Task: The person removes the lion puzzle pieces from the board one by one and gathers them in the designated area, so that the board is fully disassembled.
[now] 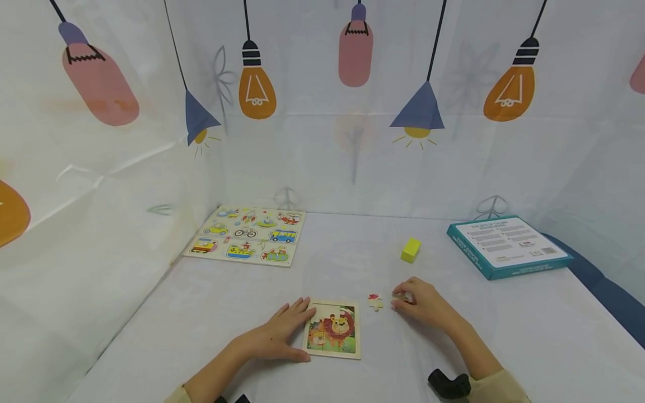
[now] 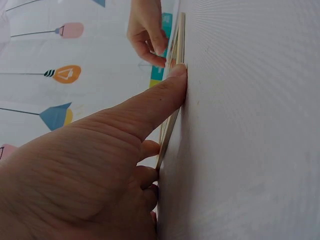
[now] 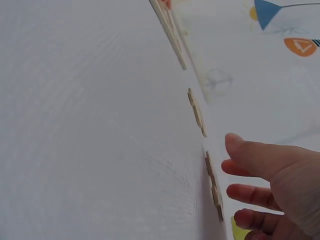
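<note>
A small wooden jigsaw tray [image 1: 358, 338] with a lion picture lies on the table; pale bare board shows at its upper part. My left hand [image 1: 277, 337] rests against its left side, fingers at the upper left and the thumb straight along the lower left corner. In the left wrist view, the thumb [image 2: 162, 97] touches the tray's edge. To the right lies a loose jigsaw piece [image 1: 375, 302]. My right hand [image 1: 425, 305] is over a second jigsaw piece [image 3: 214, 187], partly hidden in the head view. The right wrist view shows its fingers spread and apart from that piece.
A yellow block [image 1: 411, 250] lies beyond the right hand. At the back left is a vehicle picture board [image 1: 245, 238], and at the back right a teal box [image 1: 509, 243]. Fabric printed with lamps [image 1: 312, 157] hangs behind and beside the table.
</note>
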Tool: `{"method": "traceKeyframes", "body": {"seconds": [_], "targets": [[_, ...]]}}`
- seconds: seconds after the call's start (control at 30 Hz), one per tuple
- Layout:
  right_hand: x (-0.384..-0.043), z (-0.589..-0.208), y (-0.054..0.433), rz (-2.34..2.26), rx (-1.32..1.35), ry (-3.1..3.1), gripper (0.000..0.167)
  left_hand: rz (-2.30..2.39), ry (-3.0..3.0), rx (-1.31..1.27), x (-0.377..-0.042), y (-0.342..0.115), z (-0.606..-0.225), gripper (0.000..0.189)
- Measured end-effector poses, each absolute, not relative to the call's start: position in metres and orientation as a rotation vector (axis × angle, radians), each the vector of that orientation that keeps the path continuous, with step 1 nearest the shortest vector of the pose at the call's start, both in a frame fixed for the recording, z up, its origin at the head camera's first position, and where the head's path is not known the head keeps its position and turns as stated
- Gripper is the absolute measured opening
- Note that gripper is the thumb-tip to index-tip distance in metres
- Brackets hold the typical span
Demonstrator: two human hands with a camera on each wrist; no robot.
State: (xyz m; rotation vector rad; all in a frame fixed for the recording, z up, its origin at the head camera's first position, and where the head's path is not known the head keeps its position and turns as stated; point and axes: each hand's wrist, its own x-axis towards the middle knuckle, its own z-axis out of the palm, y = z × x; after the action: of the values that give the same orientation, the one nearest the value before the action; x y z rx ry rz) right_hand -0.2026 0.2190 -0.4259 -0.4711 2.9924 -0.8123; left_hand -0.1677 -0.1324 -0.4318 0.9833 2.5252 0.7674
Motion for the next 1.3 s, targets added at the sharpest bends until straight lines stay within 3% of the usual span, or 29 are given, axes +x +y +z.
{"method": "traceKeyframes", "body": {"seconds": [0.43,1.3], "targets": [[-0.193,-0.417,0.185,-0.768,-0.845,2.956,0.018,0.762,2.525,0.983,-0.168,-0.133,-0.432,0.089],[-0.188,-0.437,0.137,-0.762,-1.195,2.763,0.022,0.745,2.532,0.991,-0.166,-0.132,-0.433,0.088]]}}
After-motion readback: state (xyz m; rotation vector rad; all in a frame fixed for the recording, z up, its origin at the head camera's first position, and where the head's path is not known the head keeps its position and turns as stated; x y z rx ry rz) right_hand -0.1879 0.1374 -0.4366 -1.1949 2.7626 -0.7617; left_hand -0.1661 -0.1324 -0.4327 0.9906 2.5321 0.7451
